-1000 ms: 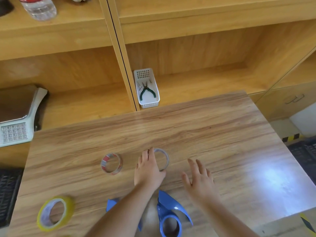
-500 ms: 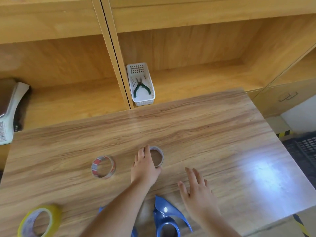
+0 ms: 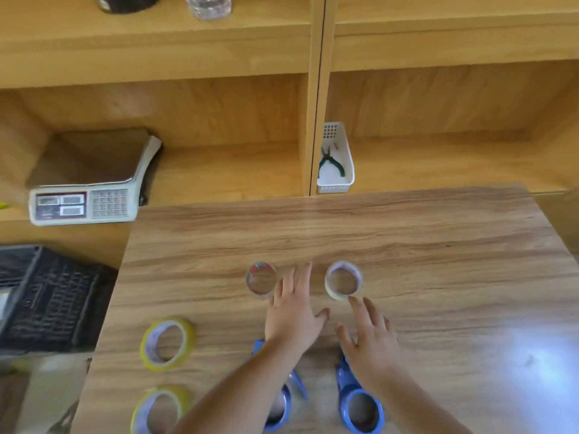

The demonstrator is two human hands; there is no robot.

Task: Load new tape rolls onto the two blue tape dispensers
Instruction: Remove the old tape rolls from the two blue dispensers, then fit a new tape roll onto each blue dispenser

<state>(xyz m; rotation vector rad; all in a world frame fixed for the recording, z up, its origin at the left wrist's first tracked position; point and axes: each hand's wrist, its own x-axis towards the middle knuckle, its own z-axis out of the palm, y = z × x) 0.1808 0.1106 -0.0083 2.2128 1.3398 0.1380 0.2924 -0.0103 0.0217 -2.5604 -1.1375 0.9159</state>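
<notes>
A: Hands?
B: Left hand [image 3: 294, 311] spread flat, empty, on woodgrain table [image 3: 438, 245]; right hand [image 3: 369, 336] spread, fingertip perhaps touching pale ring [image 3: 344, 280].
A: Dispensers?
B: Blue plastic dispensers [image 3: 360, 405] under both wrists.

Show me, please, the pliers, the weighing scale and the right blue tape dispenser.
pliers [image 3: 329, 162]: head view, on the pivot.
weighing scale [image 3: 108, 203]: head view, on the keypad.
right blue tape dispenser [image 3: 348, 386]: head view, on the blue body.

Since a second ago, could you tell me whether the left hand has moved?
Yes. The left hand has shifted left, off the pale tape ring and toward the red-marked ring.
</notes>
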